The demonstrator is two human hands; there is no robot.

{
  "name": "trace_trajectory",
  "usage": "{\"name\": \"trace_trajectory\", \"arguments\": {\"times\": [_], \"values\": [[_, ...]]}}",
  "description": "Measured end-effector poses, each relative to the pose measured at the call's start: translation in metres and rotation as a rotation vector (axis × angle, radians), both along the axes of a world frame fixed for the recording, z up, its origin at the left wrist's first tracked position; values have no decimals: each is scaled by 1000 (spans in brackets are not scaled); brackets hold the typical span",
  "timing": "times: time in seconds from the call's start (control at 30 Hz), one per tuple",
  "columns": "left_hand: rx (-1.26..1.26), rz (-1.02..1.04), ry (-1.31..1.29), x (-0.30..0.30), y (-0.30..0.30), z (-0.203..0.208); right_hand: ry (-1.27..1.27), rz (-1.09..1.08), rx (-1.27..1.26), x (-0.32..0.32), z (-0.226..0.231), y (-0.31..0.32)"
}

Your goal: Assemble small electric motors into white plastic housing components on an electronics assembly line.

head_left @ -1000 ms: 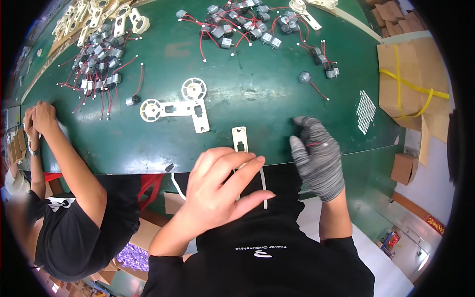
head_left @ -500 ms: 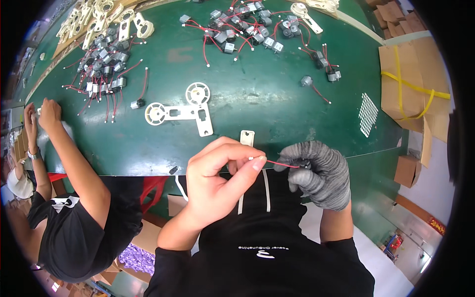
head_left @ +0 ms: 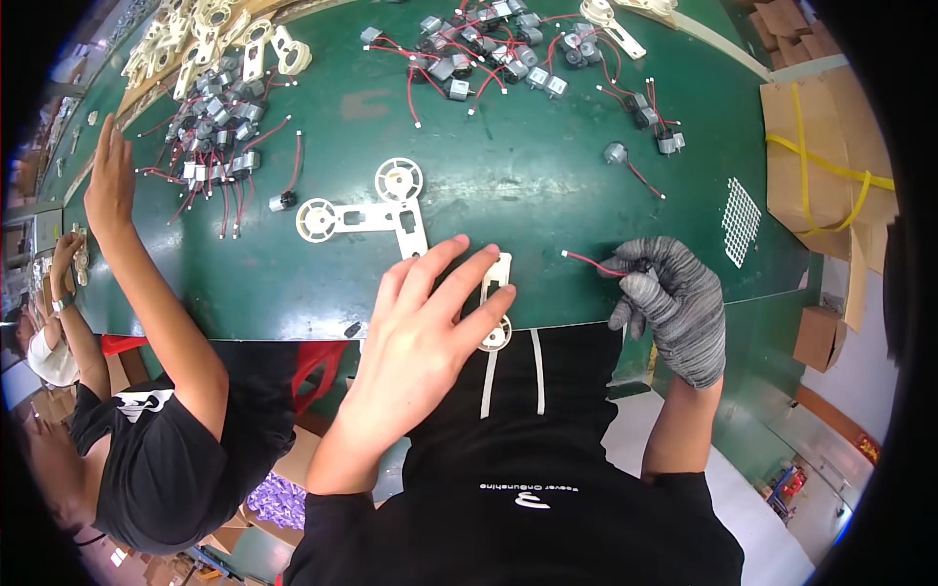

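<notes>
My bare left hand point(head_left: 415, 327) is open with its fingers stretched forward, at the near edge of the table. Beside its fingertips lies a cream plastic holder point(head_left: 497, 266) with a round ring at its near end; whether they touch it I cannot tell. My right hand point(head_left: 681, 311), in a grey knitted glove, is closed on a small motor, mostly hidden by the fingers. Its red wire point(head_left: 592, 262) sticks out to the left and ends in a white plug. Two more cream holders point(head_left: 360, 219) lie ahead of my left hand, placed at an angle to each other.
Motors with red wires lie in a left heap point(head_left: 217, 127) and a far heap point(head_left: 489, 44). A loose motor point(head_left: 616, 152) and a white grid piece point(head_left: 742, 223) lie to the right. Beyond stands a cardboard box point(head_left: 816, 161). A co-worker's arm point(head_left: 161, 283) reaches over at left.
My left hand has let go of the wire's plug and moved forward to the cream holder, its fingers opening out. My right hand has moved right and slightly forward with the motor.
</notes>
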State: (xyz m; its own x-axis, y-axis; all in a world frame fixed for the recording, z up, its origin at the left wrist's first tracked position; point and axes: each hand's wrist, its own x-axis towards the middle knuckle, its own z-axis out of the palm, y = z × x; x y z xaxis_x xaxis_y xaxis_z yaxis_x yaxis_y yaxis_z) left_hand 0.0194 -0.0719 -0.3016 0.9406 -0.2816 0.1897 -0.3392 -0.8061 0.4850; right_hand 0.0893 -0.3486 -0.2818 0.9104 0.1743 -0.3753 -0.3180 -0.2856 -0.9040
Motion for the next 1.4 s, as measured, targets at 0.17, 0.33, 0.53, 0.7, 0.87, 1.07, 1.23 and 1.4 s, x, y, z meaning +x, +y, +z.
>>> {"name": "trace_trajectory", "arguments": {"times": [0.17,0.33,0.53,0.7,0.87,1.07,1.23,1.4], "values": [[-36,-4,9,6,-6,1,10,-42,-23,-3,-2,0],[-99,-11,-44,15,-11,-8,-52,-24,-60,1,-3,-8],[-638,166,244,0,-16,-7,-84,-49,236,-8,3,-17],[-1445,135,620,-8,-19,-21,-43,-29,325,-19,13,6],[-1388,116,535,-12,-20,-26,-53,-22,258,-17,19,13],[-1352,115,530,-9,-20,-27,-84,-7,258,-21,20,10],[-1244,88,474,-8,-21,-27,-130,71,131,-19,14,13],[-1033,72,392,-3,-21,-18,-68,-20,268,-21,10,20]]}}
